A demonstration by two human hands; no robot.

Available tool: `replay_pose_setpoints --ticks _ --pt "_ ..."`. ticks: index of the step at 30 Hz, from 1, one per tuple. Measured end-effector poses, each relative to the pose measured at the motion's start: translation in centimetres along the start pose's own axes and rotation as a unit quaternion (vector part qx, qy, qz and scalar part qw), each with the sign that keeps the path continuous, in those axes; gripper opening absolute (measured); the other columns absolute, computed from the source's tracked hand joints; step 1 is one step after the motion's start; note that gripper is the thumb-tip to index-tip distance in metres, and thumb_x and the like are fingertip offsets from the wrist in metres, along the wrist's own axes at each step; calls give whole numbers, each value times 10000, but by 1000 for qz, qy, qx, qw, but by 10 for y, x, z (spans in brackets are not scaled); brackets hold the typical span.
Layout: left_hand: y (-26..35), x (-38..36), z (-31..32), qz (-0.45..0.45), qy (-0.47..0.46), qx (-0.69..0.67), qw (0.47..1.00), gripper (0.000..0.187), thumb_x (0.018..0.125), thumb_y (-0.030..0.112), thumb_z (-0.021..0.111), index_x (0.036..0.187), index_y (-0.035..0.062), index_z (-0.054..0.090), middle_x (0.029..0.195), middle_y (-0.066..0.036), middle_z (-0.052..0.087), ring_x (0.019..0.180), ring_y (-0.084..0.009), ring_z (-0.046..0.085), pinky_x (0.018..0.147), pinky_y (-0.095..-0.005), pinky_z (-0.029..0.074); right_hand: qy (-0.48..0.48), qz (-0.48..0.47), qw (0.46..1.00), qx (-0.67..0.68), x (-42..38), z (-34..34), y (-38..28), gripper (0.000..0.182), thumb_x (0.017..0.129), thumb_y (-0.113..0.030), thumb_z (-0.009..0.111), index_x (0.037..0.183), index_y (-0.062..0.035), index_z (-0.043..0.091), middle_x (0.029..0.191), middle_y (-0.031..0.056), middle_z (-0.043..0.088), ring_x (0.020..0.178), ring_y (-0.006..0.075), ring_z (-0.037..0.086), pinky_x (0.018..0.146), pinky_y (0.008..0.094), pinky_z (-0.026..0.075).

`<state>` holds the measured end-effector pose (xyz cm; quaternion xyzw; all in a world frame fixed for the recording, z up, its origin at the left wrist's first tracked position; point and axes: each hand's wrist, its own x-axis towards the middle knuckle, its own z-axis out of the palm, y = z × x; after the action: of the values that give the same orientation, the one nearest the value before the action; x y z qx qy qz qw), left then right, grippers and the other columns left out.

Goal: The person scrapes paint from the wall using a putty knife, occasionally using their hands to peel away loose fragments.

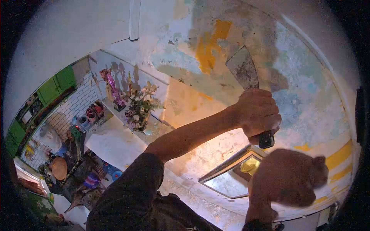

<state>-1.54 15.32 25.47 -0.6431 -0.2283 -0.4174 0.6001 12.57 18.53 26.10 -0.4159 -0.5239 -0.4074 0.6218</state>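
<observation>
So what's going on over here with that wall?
A person grips a wide-bladed scraper by its handle in the left hand, with the blade raised in front of a wall patched in orange, blue and cream. Whether the blade touches it, I can't tell. The right hand is lower down and blurred, so I can't tell if it holds anything.

Two bare hands show: the left hand (pixel 259 111) gripping one grey-bladed, black-handled scraper (pixel 244 67), the right hand (pixel 287 178) below that grip. Also below is one dark-edged rectangular frame (pixel 224 163); well left of the grip, two flower arrangements, one pink (pixel 112 87), one pale and leafy (pixel 143 103).
</observation>
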Motion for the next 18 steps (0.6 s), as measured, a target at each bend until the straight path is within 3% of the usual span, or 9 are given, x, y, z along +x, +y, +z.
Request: replay_pose_setpoints --ticks 3,4,8,11,12,13,14,17,18 --pt "-4 3 -4 19 11 29 999 160 599 162 646 627 75 514 546 -31 436 421 -203 447 386 -329 328 9 29 999 26 -2 -1 0 209 738 -42 519 573 -157 463 542 -60 387 440 81 326 386 233 253" --pt "-2 6 -14 -15 -66 43 997 180 586 169 662 612 72 513 547 -31 440 431 -201 457 396 -328 345 7 35 999 37 -2 -3 -6 195 741 -44 518 588 -153 464 554 -57 390 453 83 331 398 233 258" --pt "1 -2 -5 -19 -40 44 998 200 563 191 671 594 79 508 549 -26 447 444 -204 470 407 -330 364 -2 33 995 92 -18 9 23 143 752 -48 512 650 -137 466 605 -44 403 503 89 352 447 233 280" --pt "-8 9 -15 1 -39 79 996 204 560 217 673 593 94 513 555 -17 464 456 -207 483 422 -335 385 2 55 989 137 -11 1 -6 105 761 -52 507 696 -125 468 643 -35 412 541 94 368 483 233 296" --pt "-4 22 -21 -80 -275 70 956 205 562 231 675 598 107 516 557 -13 469 457 -206 482 420 -338 379 4 53 987 153 -21 9 16 94 763 -53 506 711 -121 469 655 -31 415 554 96 373 496 232 302" --pt "3 26 -23 -167 -490 51 854 206 565 244 677 602 119 518 559 -9 474 458 -204 481 417 -340 373 3 44 985 167 -27 17 33 82 766 -54 504 726 -117 469 668 -28 418 566 98 379 508 232 307" --pt "-8 -11 -11 -63 -89 67 992 192 461 261 668 593 189 549 579 35 486 513 -205 520 489 -344 428 -2 37 983 179 -27 18 31 72 769 -55 503 742 -113 470 681 -25 421 579 99 384 520 232 312" --pt "-4 0 -9 -14 -78 34 996 189 588 214 661 647 107 516 559 -6 462 449 -197 462 398 -340 334 0 52 974 219 -28 13 19 51 777 -59 498 788 -102 472 718 -15 431 617 104 399 557 232 329" --pt "-1 1 -1 2 -6 45 999 174 600 184 647 659 100 506 554 -4 449 448 -196 456 408 -335 337 1 51 971 232 -31 17 27 50 780 -60 497 803 -98 473 731 -12 434 630 106 405 569 232 334"
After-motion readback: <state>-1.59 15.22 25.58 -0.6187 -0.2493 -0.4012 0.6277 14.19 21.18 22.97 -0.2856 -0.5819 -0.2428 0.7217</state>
